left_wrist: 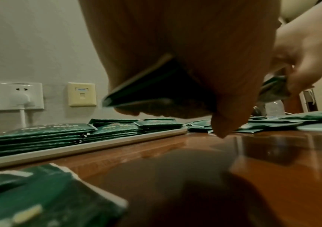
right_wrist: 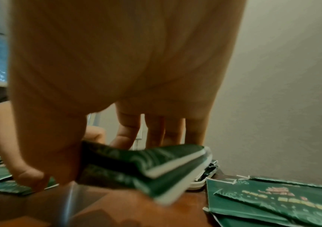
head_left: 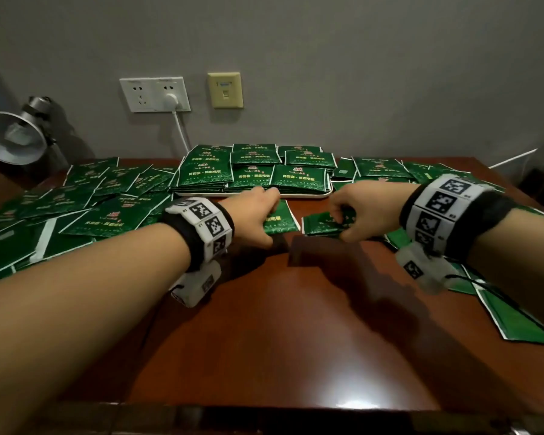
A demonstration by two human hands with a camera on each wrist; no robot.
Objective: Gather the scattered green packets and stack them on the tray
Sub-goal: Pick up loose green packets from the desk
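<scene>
A white tray (head_left: 322,195) at the back middle of the table carries stacks of green packets (head_left: 299,178). Just in front of it, my left hand (head_left: 258,215) grips a green packet (head_left: 280,219) lifted off the wood; the left wrist view shows that packet (left_wrist: 152,89) between thumb and fingers. To its right, my right hand (head_left: 358,215) pinches a small bundle of green packets (head_left: 322,224) above the table. In the right wrist view that bundle (right_wrist: 146,165) is two or three packets thick, clamped by the thumb.
Loose green packets cover the table's left side (head_left: 76,208) and right side (head_left: 515,315). A desk lamp (head_left: 13,136) stands at the far left. A wall socket (head_left: 155,94) with a white plug and cable sits behind the tray. A bare wooden tabletop (head_left: 280,340) lies in front.
</scene>
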